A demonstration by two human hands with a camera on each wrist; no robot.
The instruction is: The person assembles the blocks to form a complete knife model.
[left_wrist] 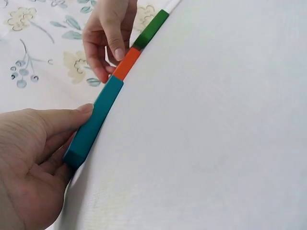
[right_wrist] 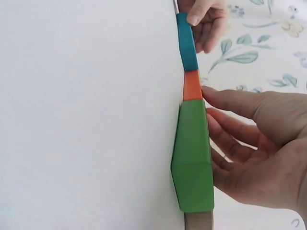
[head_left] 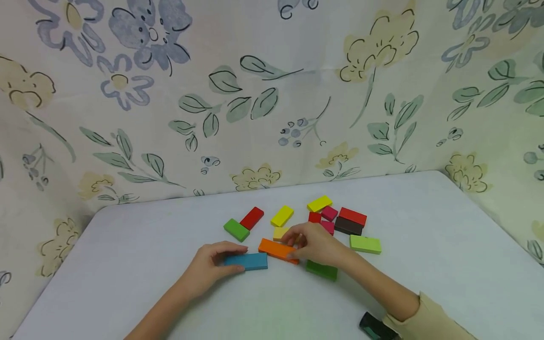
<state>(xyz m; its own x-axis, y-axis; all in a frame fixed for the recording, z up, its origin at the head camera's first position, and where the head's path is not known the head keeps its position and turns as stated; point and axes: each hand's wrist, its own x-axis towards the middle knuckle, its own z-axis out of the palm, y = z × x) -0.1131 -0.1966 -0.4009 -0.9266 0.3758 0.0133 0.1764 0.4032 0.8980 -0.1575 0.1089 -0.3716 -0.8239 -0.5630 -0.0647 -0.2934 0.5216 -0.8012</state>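
My left hand (head_left: 204,267) holds a blue block (head_left: 254,261) between thumb and fingers as it lies on the white table. My right hand (head_left: 318,246) pinches an orange block (head_left: 274,249), thumb on the near edge and fingers on the far one. The orange block's left end lies close to the blue block's right end, and it slants down to the right. A dark green block (head_left: 321,271) lies just below the right hand; in the right wrist view this green block (right_wrist: 193,148) partly hides the orange one. Behind the orange block, a pale yellow block (head_left: 279,233) is partly covered.
Farther back lie a light green block (head_left: 236,230), a red block (head_left: 252,218) and yellow blocks (head_left: 282,216). To the right are small red and crimson pieces (head_left: 329,213), a dark brown block (head_left: 348,225) and a lime block (head_left: 365,244). A black object (head_left: 376,326) shows by the right sleeve.
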